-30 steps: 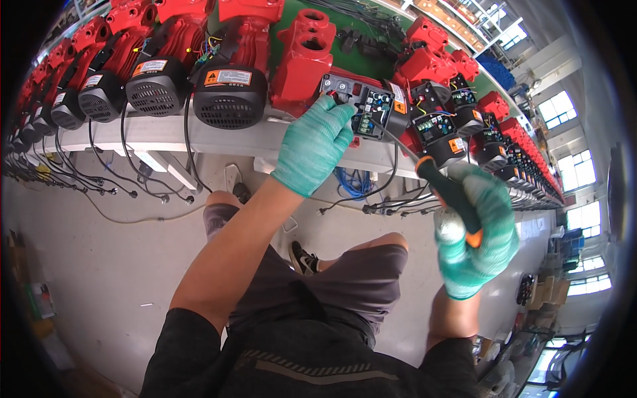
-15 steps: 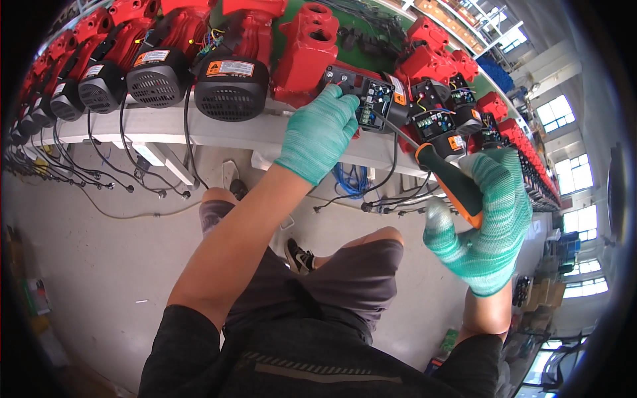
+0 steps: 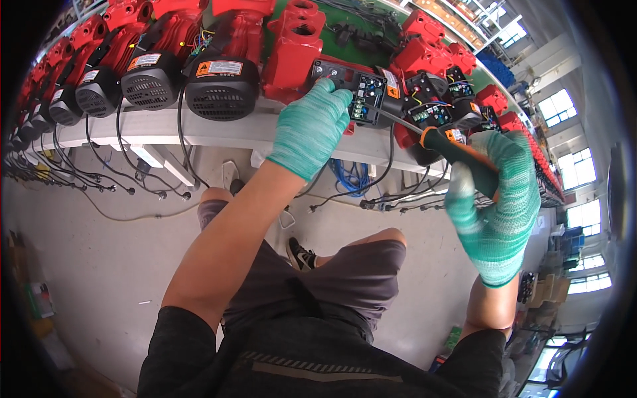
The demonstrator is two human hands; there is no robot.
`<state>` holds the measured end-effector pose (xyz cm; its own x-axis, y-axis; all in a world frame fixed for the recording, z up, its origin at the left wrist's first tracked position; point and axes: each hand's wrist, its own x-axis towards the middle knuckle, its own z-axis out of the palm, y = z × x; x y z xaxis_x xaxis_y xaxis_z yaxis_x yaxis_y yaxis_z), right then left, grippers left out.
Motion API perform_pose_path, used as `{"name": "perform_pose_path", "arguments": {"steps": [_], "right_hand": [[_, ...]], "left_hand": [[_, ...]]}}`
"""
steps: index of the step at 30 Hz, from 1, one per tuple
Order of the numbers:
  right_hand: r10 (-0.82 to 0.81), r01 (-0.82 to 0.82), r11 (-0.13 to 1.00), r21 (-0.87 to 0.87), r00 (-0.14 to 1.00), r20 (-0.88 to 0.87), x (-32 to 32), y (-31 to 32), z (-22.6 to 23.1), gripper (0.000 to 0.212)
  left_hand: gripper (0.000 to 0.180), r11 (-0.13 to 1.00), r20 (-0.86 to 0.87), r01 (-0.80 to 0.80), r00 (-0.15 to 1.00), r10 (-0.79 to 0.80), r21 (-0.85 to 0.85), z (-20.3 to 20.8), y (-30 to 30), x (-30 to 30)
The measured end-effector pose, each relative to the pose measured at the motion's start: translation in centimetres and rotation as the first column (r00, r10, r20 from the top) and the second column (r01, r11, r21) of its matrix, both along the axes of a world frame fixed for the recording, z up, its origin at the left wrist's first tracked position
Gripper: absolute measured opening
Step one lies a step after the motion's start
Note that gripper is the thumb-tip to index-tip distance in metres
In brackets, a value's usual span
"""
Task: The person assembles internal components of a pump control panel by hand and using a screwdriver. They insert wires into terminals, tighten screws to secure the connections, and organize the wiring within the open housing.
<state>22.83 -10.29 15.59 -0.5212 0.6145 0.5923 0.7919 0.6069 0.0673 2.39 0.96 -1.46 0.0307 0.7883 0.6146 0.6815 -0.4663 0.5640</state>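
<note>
My right hand [image 3: 499, 209], in a green knitted glove, holds a screwdriver [image 3: 462, 159] with a dark green and orange handle. Its thin shaft slants up and left, and the tip reaches the small green terminals at the edge of a circuit board [image 3: 367, 99]. That board sits in an uncovered black control box [image 3: 337, 71] on a red pump [image 3: 294, 50]. Gloved alike, my left hand [image 3: 312, 129] has its fingers drawn together against the near edge of the box; the fingertips are partly hidden.
Several red pumps with black fan covers [image 3: 222, 89] line the bench to the left, their cables hanging over the white edge [image 3: 225, 132]. More pumps with uncovered boards [image 3: 434, 109] stand to the right. Blue cable [image 3: 352, 178] hangs below the bench.
The pump and my left hand sit slightly further left in the picture. My right hand has shifted a little right and up, its thumb closer to the screwdriver handle.
</note>
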Motion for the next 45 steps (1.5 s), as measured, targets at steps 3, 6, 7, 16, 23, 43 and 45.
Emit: {"name": "perform_pose_path", "arguments": {"steps": [3, 6, 7, 16, 23, 43, 45], "right_hand": [[0.087, -0.097, 0.989, 0.110, 0.992, 0.090, -0.2, 0.0, 0.3, 0.050], [0.092, -0.091, 0.991, 0.100, 0.996, -0.007, 0.1, -0.1, -0.6, 0.045], [0.047, -0.046, 0.997, 0.054, 0.999, -0.019, 0.7, -0.1, -0.8, 0.044], [0.064, -0.065, 0.997, 0.032, 0.997, 0.042, 0.8, -0.5, -0.3, 0.036], [0.098, -0.099, 0.991, 0.088, 0.995, 0.020, 1.0, 0.0, -0.8, 0.036], [0.119, -0.124, 0.988, 0.087, 0.991, 0.063, -0.2, -0.2, -0.4, 0.041], [0.120, -0.126, 0.987, 0.102, 0.991, 0.062, -0.1, -0.1, -0.5, 0.040]], "left_hand": [[0.029, 0.999, -0.004, -0.009, 1.000, 0.009, 0.038, -0.2, 0.1, 0.0], [0.029, 1.000, -0.024, -0.027, 0.999, 0.027, 0.010, -0.1, 0.1, 0.1], [0.029, 1.000, -0.013, -0.026, 1.000, 0.026, 0.002, 0.1, -0.1, 0.1], [0.029, 0.999, 0.013, -0.042, 0.999, 0.042, 0.001, -0.2, 0.2, 0.3], [0.025, 0.993, -0.146, -0.114, 0.983, 0.107, -0.037, 0.7, -0.1, 0.7], [0.023, 0.991, -0.325, -0.132, 0.939, 0.117, -0.026, 1.3, 0.0, 0.2], [0.023, 0.992, -0.343, -0.125, 0.932, 0.114, -0.010, 1.4, 0.0, 0.1]]}}
